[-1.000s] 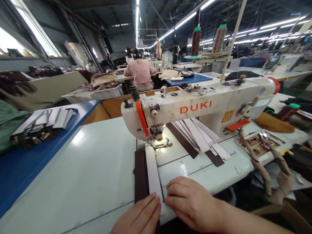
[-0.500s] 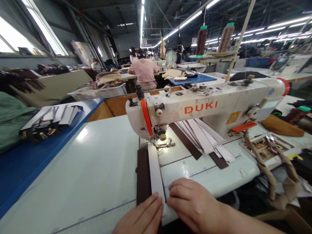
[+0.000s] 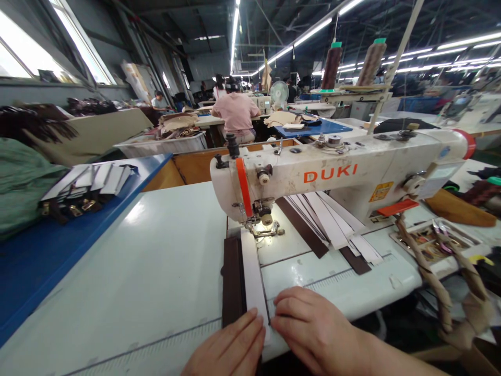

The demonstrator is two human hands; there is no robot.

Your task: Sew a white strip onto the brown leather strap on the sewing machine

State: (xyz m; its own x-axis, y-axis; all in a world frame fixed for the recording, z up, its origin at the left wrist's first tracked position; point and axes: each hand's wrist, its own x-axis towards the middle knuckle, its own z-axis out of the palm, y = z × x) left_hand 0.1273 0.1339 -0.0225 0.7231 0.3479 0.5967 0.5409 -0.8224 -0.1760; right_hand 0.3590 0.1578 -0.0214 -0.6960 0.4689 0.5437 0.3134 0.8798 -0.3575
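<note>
A long white strip with a dark edge (image 3: pixel 253 277) runs from under the presser foot of a sewing machine (image 3: pixel 332 162) toward me. Beside it on the left lies a dark brown strip (image 3: pixel 233 282). My left hand (image 3: pixel 230 347) rests on the near end of the white strip, fingers stretched out flat and side by side. Curled against that strip's right edge are the fingers of my right hand (image 3: pixel 313 326), which look closed on the edge; the fingertips are partly hidden. A small lamp lights the needle area.
Several white and brown strips (image 3: pixel 324 219) lie under the machine arm. To the right stands a tray (image 3: pixel 434 240) with scissors and small parts. A blue table (image 3: pixel 78 235) at left bears strips with metal buckles. Thread cones (image 3: pixel 332 68) stand behind; a person in pink (image 3: pixel 236 112) sits farther back.
The whole view has shifted slightly to the right in the picture. Both hands stay at the near end of the white strip, with hardly any visible movement.
</note>
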